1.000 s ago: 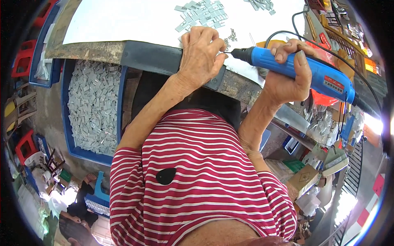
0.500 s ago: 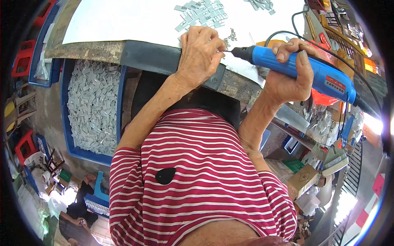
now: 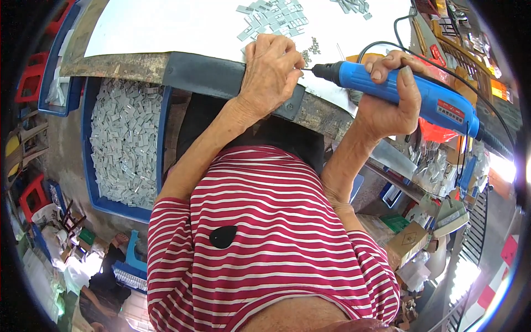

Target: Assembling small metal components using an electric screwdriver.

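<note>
Right of centre in the upper frame, the right hand (image 3: 387, 94) is wrapped tightly around the blue electric screwdriver (image 3: 406, 94), fingers over the top of the barrel and thumb underneath, with the tool lying almost level and its black nose pointing toward the frame's centre. The bit meets the fingertips of the left hand (image 3: 271, 74), which is curled closed at the table edge, pinching something too small to make out. A black cable (image 3: 381, 47) loops up from the tool toward the upper right. Both hands rest over the dark metal edge of the white table (image 3: 166, 27), where small grey metal pieces (image 3: 271, 16) lie scattered near the top centre. At left, below the table, a blue crate (image 3: 124, 149) is full of similar grey parts. A red-and-white striped shirt (image 3: 265, 238) fills the lower centre.
</note>
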The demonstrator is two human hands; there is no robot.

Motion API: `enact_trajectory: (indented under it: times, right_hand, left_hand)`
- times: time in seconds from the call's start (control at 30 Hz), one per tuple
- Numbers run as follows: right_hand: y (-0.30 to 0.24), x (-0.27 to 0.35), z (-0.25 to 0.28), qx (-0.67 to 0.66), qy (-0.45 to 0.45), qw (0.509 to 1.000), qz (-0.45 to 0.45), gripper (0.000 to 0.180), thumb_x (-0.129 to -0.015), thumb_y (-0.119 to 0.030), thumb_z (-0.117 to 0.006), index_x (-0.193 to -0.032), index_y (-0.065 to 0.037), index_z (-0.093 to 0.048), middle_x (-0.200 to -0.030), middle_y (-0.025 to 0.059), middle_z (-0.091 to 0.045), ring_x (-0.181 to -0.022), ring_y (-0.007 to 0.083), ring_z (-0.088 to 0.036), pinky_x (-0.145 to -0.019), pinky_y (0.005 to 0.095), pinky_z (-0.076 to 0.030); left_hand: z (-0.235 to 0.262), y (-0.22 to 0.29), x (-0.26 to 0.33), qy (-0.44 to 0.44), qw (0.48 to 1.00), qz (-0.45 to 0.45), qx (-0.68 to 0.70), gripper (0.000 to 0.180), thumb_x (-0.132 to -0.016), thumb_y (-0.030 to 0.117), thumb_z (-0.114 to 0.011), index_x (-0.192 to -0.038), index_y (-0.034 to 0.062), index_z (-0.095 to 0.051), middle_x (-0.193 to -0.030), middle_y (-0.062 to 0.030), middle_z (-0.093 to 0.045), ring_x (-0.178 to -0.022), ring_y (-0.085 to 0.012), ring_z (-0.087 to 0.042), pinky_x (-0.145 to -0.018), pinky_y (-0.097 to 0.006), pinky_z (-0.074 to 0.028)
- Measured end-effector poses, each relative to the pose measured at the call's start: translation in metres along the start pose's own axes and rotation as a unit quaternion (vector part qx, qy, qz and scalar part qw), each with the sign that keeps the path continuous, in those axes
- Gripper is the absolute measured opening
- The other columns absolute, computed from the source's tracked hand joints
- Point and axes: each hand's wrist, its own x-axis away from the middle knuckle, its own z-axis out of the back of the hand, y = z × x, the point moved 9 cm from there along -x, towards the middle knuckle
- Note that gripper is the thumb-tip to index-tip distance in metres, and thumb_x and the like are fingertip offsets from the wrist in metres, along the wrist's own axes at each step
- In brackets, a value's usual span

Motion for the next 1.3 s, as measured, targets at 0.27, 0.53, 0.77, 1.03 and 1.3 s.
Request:
enact_trajectory:
  times: [0.27, 0.53, 0.77, 1.03, 1.3]
  right_hand:
    - [0.002, 0.002, 0.000, 0.004, 0.001, 1.000, 0.001, 0.023, -0.069, -0.001, -0.054, -0.090, 0.008, -0.051, -0.073, 0.0200, -0.056, -0.051, 0.0198, -0.053, -0.053, 0.0347, -0.047]
    - [0.001, 0.003, -0.003, 0.004, -0.005, 1.000, 0.002, 0.024, -0.069, 0.000, -0.054, -0.091, 0.008, -0.051, -0.073, 0.0205, -0.056, -0.051, 0.0200, -0.054, -0.053, 0.0346, -0.047]
    - [0.002, 0.004, -0.011, 0.009, -0.029, 1.000, 0.007, 0.022, -0.070, 0.001, -0.053, -0.091, 0.007, -0.050, -0.073, 0.0206, -0.056, -0.052, 0.0200, -0.054, -0.053, 0.0350, -0.047]
    - [-0.001, 0.004, -0.008, 0.014, -0.010, 1.000, -0.001, 0.022, -0.071, 0.001, -0.053, -0.092, 0.007, -0.050, -0.073, 0.0206, -0.055, -0.052, 0.0203, -0.052, -0.053, 0.0348, -0.046]
    - [-0.004, 0.000, 0.001, -0.028, 0.003, 1.000, -0.012, 0.021, -0.073, 0.000, -0.052, -0.093, 0.005, -0.052, -0.074, 0.0199, -0.055, -0.053, 0.0212, -0.052, -0.055, 0.0368, -0.045]
  left_hand:
    - [0.000, 0.001, 0.001, -0.002, 1.000, -0.006, -0.003, 0.010, -0.065, 0.008, -0.064, -0.075, 0.0072, -0.061, -0.092, -0.0047, -0.051, -0.096, -0.0219, -0.041, -0.082, -0.039, -0.029]
    - [0.001, 0.004, 0.001, -0.012, 0.999, -0.031, -0.001, 0.011, -0.068, 0.009, -0.065, -0.079, 0.0074, -0.061, -0.094, -0.0039, -0.053, -0.096, -0.0216, -0.043, -0.082, -0.037, -0.030]
    - [0.002, 0.005, 0.001, -0.006, 1.000, -0.030, -0.005, 0.010, -0.068, 0.008, -0.063, -0.078, 0.0073, -0.061, -0.094, -0.0046, -0.053, -0.096, -0.0222, -0.044, -0.082, -0.038, -0.030]
    - [0.004, 0.001, 0.004, 0.000, 1.000, -0.009, 0.000, 0.014, -0.067, 0.009, -0.064, -0.081, 0.0082, -0.062, -0.094, -0.0054, -0.053, -0.094, -0.0234, -0.043, -0.081, -0.037, -0.031]
    - [0.061, -0.021, 0.005, 0.101, 0.990, 0.056, -0.083, 0.017, -0.068, 0.010, -0.064, -0.085, 0.0081, -0.063, -0.093, -0.0071, -0.054, -0.096, -0.0250, -0.042, -0.083, -0.038, -0.033]
